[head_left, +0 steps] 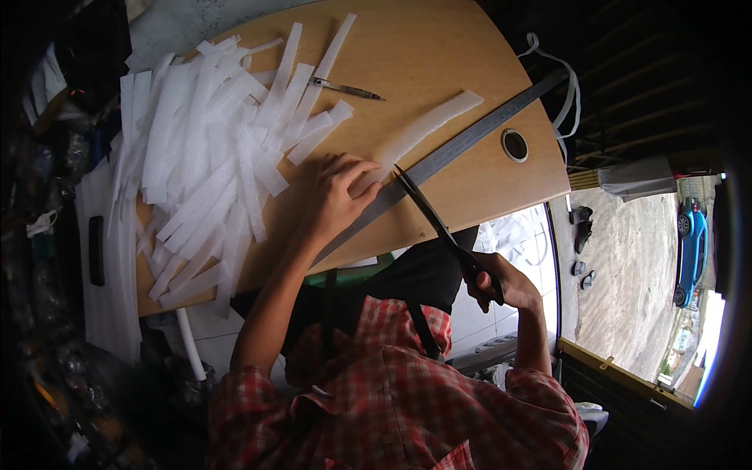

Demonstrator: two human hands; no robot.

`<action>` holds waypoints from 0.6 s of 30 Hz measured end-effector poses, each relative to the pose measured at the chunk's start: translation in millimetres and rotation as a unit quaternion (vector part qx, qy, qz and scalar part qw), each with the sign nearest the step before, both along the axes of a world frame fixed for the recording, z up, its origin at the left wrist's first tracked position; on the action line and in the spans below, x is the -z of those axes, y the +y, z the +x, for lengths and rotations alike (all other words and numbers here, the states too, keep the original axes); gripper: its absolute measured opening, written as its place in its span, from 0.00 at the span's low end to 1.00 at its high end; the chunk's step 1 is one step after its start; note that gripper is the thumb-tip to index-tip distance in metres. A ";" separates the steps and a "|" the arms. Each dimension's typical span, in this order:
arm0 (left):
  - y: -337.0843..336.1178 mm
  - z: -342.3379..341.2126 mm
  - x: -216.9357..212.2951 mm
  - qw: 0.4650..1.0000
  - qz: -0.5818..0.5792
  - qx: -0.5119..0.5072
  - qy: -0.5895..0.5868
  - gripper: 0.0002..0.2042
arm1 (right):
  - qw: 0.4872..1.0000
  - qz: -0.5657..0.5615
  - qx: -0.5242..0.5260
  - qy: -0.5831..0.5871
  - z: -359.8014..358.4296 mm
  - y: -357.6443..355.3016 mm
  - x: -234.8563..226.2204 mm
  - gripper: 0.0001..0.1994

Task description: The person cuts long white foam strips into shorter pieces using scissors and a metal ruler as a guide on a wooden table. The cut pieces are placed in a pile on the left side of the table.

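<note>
My left hand (338,192) grips the near end of a white foam strip (431,121) between thumb and fingers. From there the strip runs out to the far right over the wooden table. My right hand (505,283) is closed around the handles of a pair of black scissors (435,219), beyond the table's near edge. The blades point up and left, and their tips sit beside the strip, just right of my left fingers. Whether they touch the foam I cannot tell. Beneath the blades a long grey metal ruler (462,142) lies diagonally across the table.
Many white foam strips (200,133) lie in a loose heap on the left of the table (415,47). A pen (348,89) rests right of the heap. A round cable hole (515,145) pierces the tabletop at right. A white strap (574,94) hangs past the far right edge.
</note>
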State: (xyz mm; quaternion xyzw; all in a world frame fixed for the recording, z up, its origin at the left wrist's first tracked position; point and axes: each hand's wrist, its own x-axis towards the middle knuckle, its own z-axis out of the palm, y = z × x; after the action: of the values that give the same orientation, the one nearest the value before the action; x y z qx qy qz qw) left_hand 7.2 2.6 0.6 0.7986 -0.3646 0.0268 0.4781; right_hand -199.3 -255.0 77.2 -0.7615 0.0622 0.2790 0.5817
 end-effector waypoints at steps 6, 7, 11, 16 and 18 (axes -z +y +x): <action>-1.3 -1.2 1.2 1.000 0.015 0.007 0.007 0.13 | 1.000 -0.009 -0.009 0.004 -3.7 -2.5 -2.7 0.48; -0.2 -1.1 -0.2 1.000 0.018 0.016 0.005 0.13 | 1.000 -0.012 -0.012 -0.001 -4.6 -3.6 -0.6 0.48; 1.6 -1.2 -3.0 0.999 0.024 0.038 0.000 0.13 | 1.000 -0.003 -0.013 0.004 -0.5 -3.7 2.1 0.48; 0.6 -2.9 -4.6 0.998 0.040 0.037 -0.016 0.12 | 1.000 0.004 0.018 0.016 6.1 0.2 4.3 0.46; 0.5 -2.9 -4.3 0.999 0.038 0.036 -0.010 0.12 | 0.999 0.009 0.034 0.018 6.9 0.7 8.7 0.45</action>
State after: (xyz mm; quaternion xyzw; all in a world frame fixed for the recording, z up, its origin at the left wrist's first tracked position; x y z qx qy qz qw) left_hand 4.4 3.1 5.0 0.8020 -0.3987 0.0037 0.4448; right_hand -192.4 -254.3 68.5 -0.7485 0.0965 0.2735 0.5963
